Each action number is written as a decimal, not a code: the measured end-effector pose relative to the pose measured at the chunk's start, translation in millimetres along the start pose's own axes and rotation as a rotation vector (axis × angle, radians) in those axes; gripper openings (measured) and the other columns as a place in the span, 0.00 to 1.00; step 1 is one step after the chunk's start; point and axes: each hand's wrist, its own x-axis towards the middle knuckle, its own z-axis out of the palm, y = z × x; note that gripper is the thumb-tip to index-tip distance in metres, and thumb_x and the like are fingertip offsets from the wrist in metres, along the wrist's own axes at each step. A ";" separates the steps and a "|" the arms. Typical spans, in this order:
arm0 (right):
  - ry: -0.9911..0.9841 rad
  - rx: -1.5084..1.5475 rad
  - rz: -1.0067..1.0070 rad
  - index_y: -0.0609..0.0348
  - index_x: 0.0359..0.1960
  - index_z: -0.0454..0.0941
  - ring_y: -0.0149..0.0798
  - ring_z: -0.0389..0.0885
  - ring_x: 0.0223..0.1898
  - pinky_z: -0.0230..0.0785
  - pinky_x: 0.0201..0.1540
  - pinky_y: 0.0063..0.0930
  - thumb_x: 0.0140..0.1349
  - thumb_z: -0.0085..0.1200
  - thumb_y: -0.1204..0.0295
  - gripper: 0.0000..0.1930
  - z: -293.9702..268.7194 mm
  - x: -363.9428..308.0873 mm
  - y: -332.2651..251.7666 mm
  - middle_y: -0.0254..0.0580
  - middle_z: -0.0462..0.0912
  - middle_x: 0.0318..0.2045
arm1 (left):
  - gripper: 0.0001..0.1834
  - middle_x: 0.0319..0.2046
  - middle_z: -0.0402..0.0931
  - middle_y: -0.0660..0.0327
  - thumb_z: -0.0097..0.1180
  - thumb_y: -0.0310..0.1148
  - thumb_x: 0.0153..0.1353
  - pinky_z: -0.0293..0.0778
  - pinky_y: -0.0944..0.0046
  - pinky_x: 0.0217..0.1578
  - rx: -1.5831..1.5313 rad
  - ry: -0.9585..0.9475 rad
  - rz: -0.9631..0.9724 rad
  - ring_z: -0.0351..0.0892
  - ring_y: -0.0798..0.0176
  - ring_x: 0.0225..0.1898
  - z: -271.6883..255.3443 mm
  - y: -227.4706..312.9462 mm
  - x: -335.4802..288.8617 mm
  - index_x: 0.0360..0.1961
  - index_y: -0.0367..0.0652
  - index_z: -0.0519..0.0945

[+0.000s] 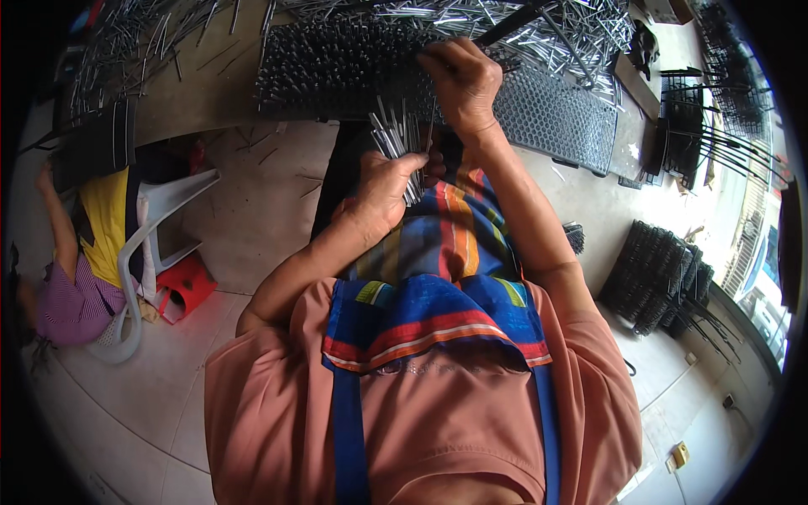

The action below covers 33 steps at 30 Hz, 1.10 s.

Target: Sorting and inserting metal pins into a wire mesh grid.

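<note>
My left hand point(380, 189) is wrapped round a bundle of thin silvery metal rods point(394, 133), held over my lap with the ends fanning upward. My right hand point(465, 80) is raised above the near edge of a dark tray, its fingers pinched together; whatever they hold is hidden. Beneath it, the perforated tray point(555, 118) shows bare rows of small holes on the right. On the left, a dense block of upright rods point(337, 67) fills it.
Loose rods point(581, 34) lie heaped behind the tray, more on the brown tabletop point(202, 76). Dark wire racks point(656, 278) are stacked on the floor at right. Another person in a striped top point(76, 303) sits at left by a white chair point(130, 295) and red container point(187, 290).
</note>
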 end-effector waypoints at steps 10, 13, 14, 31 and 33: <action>-0.147 -0.088 -0.206 0.54 0.34 0.84 0.44 0.82 0.26 0.73 0.29 0.30 0.53 0.64 0.72 0.06 0.5 24.0 0.9 0.40 0.81 0.25 | 0.12 0.33 0.82 0.50 0.53 0.17 0.57 0.81 0.61 0.34 -0.091 0.057 -0.102 0.84 0.56 0.32 -0.2 -1.0 4.4 0.43 0.31 0.79; -0.197 -0.110 -0.203 0.53 0.34 0.85 0.44 0.83 0.28 0.74 0.29 0.31 0.54 0.63 0.69 0.07 -1.0 27.2 -1.1 0.39 0.82 0.26 | 0.08 0.31 0.82 0.49 0.55 0.17 0.55 0.80 0.62 0.32 -0.123 0.068 -0.062 0.84 0.56 0.29 0.5 -2.1 5.1 0.37 0.29 0.80; -0.212 -0.167 -0.205 0.52 0.34 0.85 0.44 0.83 0.28 0.74 0.29 0.31 0.55 0.62 0.68 0.07 -1.8 28.0 -2.5 0.38 0.82 0.27 | 0.08 0.31 0.82 0.49 0.55 0.16 0.54 0.80 0.62 0.32 -0.128 0.075 -0.052 0.84 0.56 0.29 -0.9 -3.1 7.1 0.37 0.29 0.80; -0.321 -0.227 -0.326 0.43 0.31 0.84 0.45 0.83 0.27 0.74 0.28 0.39 0.54 0.58 0.63 0.05 2.7 35.6 8.9 0.34 0.83 0.29 | 0.07 0.31 0.82 0.50 0.56 0.16 0.54 0.78 0.62 0.33 -0.139 0.059 -0.055 0.83 0.57 0.31 1.4 -3.2 6.5 0.34 0.28 0.80; -0.339 -0.271 -0.319 0.44 0.29 0.84 0.45 0.83 0.27 0.74 0.27 0.39 0.54 0.58 0.63 0.05 4.1 39.9 12.3 0.34 0.83 0.28 | 0.07 0.31 0.82 0.50 0.56 0.16 0.54 0.78 0.62 0.34 -0.141 0.067 -0.067 0.83 0.57 0.31 1.3 -3.6 6.5 0.35 0.28 0.80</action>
